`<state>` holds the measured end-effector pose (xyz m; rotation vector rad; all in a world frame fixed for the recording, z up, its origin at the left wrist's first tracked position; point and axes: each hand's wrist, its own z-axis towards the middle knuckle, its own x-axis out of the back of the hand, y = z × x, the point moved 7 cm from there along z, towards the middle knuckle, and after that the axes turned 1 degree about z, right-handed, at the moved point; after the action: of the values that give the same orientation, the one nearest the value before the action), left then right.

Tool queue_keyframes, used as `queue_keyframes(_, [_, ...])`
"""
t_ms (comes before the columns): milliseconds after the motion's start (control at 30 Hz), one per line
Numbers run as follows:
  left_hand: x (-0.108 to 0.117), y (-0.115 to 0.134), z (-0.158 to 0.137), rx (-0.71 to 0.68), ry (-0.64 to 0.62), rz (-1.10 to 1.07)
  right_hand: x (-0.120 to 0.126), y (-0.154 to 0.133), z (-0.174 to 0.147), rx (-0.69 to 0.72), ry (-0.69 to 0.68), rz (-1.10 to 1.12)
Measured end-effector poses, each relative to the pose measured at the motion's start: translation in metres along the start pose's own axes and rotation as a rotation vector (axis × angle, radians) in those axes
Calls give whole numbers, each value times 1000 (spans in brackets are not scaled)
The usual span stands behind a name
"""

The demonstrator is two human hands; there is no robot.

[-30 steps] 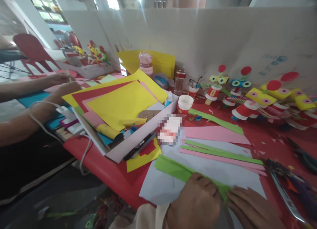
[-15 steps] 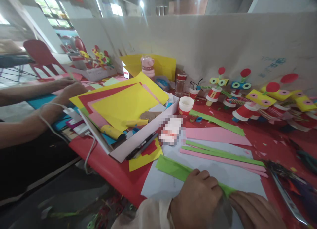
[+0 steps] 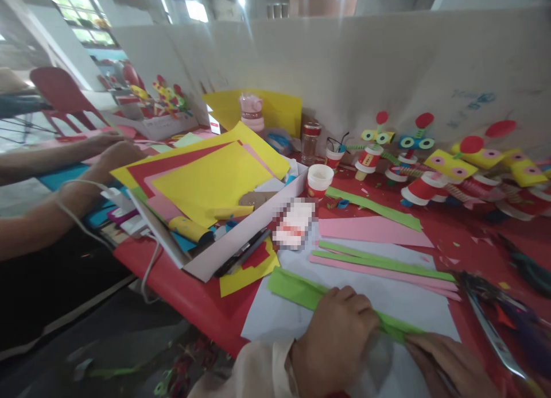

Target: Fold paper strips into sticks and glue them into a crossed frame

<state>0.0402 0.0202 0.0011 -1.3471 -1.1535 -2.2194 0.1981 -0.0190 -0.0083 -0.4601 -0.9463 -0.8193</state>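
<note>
A folded green paper strip (image 3: 297,289) lies slantwise across a white sheet (image 3: 275,315) on the table. My left hand (image 3: 338,335) is closed over the middle of this strip, knuckles up, pressing it down. At the strip's right end, my right hand (image 3: 451,363) has its fingers closed on the edge; its thumb is hidden. Between both hands is a blurred grey shape I cannot make out. Beyond them lie narrow green strips (image 3: 387,264), pink strips (image 3: 383,277) and a wider pink paper piece (image 3: 374,230).
A white box (image 3: 253,220) of coloured paper stands left of centre, with black pens (image 3: 241,251) along its side. Scissors (image 3: 495,329) lie at right. Paper-cup figures (image 3: 426,185) line the back near white cups (image 3: 319,177). Another person's arms (image 3: 81,191) rest at far left.
My right hand has slid slightly right along the green strip, baring more of it between the hands. My left hand stays on the strip. The whole view has shifted a little.
</note>
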Motion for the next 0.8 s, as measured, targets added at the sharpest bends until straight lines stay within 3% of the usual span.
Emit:
queue_keyframes(100, [4,-2,0,37,-12,-71,3,6,0,-439,-49,98])
queue_keyframes(167, [7,-4,3,89,-18,-60,5,2,2,-558,-54,131])
queue_keyframes(400, [6,2,17,212,-114,156,9,3,5,-604,-22,121])
queue_keyframes(633, [7,4,20,206,-168,219,19,2,2,-690,52,180])
queue_keyframes(800, [7,3,22,216,-168,237,15,7,-3,-793,9,238])
